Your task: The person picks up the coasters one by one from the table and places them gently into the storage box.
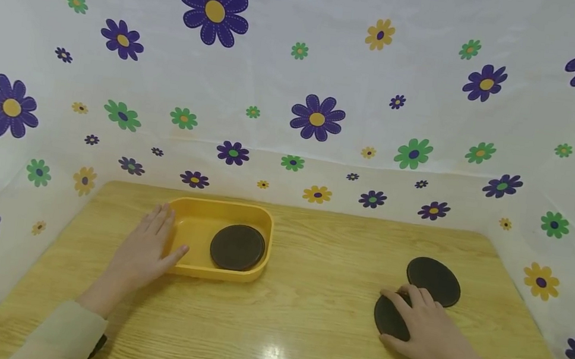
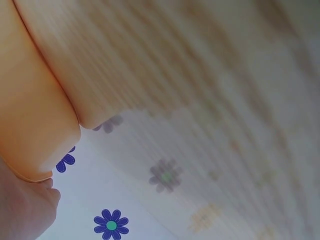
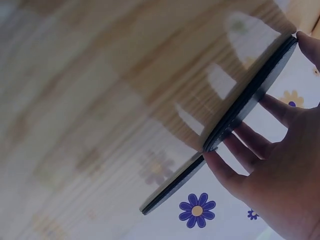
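Observation:
A yellow rectangular tray [image 1: 185, 270] stands at the back left of the table with a flat black disc [image 1: 238, 248] lying in its right part. My left hand [image 1: 147, 246] rests at the tray's left end, fingers straight along the rim and thumb over the front corner. On the right, my right hand [image 1: 427, 331] grips a second black disc [image 1: 391, 317] by its edges. The right wrist view shows the fingers spread across this disc [image 3: 252, 92], thumb and fingers at its rim. A third black disc [image 1: 434, 280] lies just behind, partly overlapped by the hand.
The wooden table [image 1: 303, 313] is enclosed at the back and sides by a white cloth [image 1: 257, 74] printed with flowers. Part of a dark object [image 1: 98, 348] shows beside my left sleeve.

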Available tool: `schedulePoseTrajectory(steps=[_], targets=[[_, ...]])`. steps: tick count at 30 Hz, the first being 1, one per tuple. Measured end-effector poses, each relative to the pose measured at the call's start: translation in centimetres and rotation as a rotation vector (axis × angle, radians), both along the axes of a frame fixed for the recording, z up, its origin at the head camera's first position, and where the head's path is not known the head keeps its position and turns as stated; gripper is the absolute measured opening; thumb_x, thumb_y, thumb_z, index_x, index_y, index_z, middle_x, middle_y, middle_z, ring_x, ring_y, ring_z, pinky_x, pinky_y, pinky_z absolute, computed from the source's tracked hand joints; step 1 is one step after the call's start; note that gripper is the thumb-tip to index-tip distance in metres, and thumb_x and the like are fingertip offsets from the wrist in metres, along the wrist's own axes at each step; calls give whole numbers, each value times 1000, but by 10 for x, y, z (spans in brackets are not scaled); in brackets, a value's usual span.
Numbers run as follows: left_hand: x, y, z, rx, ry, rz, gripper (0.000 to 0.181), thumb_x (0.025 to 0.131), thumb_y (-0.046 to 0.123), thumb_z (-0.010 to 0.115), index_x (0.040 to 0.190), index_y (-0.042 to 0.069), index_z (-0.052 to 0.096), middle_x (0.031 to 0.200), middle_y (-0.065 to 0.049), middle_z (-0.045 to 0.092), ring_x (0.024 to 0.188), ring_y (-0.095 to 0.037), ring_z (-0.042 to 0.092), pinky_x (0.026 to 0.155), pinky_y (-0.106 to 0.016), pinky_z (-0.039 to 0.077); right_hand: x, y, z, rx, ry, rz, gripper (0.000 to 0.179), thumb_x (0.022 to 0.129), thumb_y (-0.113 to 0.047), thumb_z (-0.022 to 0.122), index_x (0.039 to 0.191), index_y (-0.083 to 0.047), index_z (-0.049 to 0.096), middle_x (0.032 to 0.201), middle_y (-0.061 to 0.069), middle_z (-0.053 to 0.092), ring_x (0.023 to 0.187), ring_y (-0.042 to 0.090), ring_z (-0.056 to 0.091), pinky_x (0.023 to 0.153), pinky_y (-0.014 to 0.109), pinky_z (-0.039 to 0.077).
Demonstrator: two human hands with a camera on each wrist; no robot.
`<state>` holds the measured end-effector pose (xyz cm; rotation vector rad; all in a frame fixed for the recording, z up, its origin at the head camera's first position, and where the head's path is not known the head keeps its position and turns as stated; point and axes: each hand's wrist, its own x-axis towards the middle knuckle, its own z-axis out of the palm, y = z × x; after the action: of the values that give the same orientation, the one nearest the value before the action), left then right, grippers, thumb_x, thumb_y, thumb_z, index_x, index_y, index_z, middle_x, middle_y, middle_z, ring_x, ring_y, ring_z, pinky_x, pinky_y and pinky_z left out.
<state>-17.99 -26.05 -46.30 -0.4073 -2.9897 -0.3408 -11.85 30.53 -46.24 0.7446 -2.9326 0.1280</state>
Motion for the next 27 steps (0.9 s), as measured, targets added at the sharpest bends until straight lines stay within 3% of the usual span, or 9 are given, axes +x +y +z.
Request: schedulePoseTrajectory(steps=[14,19,27], targets=[[0,-1,-2,10,16,-8,91,107,53,52,161,-15,26,173,-34,19,161,-52,18,133,-62,21,-5,-2,2,15,-43,7,79,76,-56,88,138,-13,65,123,14,59,108,35,59,80,55,59],[1,-1,-1,19,10,-9,92,107,54,52,162,-14,25,173,-33,18,162,-52,17,133,-62,21,-8,-3,4,39,-26,19,75,73,-56,89,133,-17,66,120,10,58,105,29,56,74,51,55],[2,0,0,23,5,-5,92,107,54,52,162,-14,24,173,-33,17,162,-51,16,133,-62,20,-12,-15,9,80,11,33,73,73,-58,85,133,-21,65,121,7,56,103,24,51,77,44,47]])
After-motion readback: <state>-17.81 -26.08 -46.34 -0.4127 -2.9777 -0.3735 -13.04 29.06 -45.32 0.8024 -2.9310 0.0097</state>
